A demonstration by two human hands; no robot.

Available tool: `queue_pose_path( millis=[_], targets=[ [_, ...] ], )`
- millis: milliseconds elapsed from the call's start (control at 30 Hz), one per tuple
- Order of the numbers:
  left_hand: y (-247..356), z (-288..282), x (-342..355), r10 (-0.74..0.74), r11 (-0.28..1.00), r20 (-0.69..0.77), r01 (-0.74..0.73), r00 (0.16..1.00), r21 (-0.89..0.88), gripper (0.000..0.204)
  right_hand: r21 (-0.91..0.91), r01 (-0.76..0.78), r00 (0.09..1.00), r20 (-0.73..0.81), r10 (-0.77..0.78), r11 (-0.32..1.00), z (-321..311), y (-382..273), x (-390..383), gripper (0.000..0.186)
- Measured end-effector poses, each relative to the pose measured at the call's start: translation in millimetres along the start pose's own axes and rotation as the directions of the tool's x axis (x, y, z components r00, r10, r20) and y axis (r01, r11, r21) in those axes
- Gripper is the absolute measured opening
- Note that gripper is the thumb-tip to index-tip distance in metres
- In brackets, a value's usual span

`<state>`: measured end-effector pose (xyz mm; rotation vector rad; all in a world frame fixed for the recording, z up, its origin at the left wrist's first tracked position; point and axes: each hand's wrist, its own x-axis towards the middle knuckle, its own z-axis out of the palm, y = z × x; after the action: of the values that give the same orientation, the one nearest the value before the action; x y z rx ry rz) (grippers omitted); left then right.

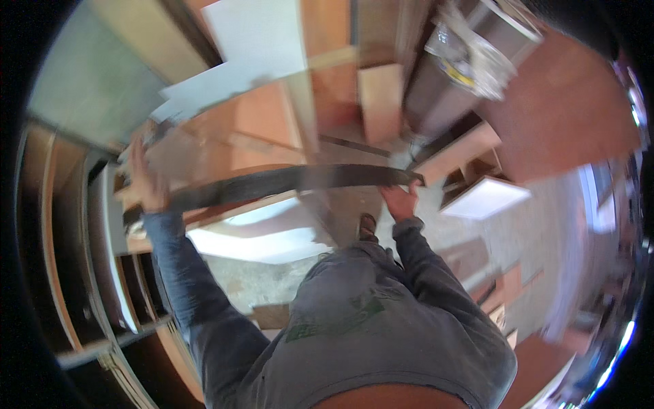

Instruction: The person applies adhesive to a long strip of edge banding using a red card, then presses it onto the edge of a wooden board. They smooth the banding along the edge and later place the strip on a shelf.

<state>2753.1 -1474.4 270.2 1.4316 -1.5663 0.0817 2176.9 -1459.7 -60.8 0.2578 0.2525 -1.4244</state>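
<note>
A long, dark, narrow strip [279, 180], like a thin board, runs across in front of me, its shape bowed by the lens. My right hand [400, 200] is closed on its right end, thumb near the upper edge. Near the strip's left end is my left hand [150, 187], lying against it. Motion smears its fingers, which seem to point away from me, so its grip is unclear. Beyond the strip, light-brown wooden panels [262, 116] stand or lean, blurred. A white sheet [266, 235] lies below the strip's middle.
Shelving with dark compartments [75, 238] stands at left. A clear plastic bag [470, 61] rests on a brown cabinet at the far right, beside a large reddish-brown panel [558, 112]. A white-topped wooden box [487, 198] sits on the concrete floor [456, 228]. Board pieces [507, 286] lie at right.
</note>
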Motion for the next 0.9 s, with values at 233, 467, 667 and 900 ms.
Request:
queue_pose_path(
  millis=[233,467,667,900],
  targets=[
    [90,23,-116,-0.036,0.995,0.018,0.034,0.999,0.089,0.058,-0.049,-0.029,0.996,-0.083,0.025,0.998,23,50,-8,0.118],
    [141,88,-252,0.055,0.97,0.243,0.006,0.969,-0.244,0.028,0.011,-0.2,0.98,0.009,0.2,0.98,-2,84,-42,0.104],
    [169,124,-302,0.209,0.928,0.683,0.08,0.7,-0.365,0.029,-0.266,-0.394,0.918,-0.157,0.363,0.88,-25,81,-132,0.068],
    [233,208,-308,0.766,0.628,0.63,-0.365,0.13,-0.688,0.072,-0.568,-0.234,0.912,0.154,0.381,0.789,-2,86,-201,0.065]
  ],
)
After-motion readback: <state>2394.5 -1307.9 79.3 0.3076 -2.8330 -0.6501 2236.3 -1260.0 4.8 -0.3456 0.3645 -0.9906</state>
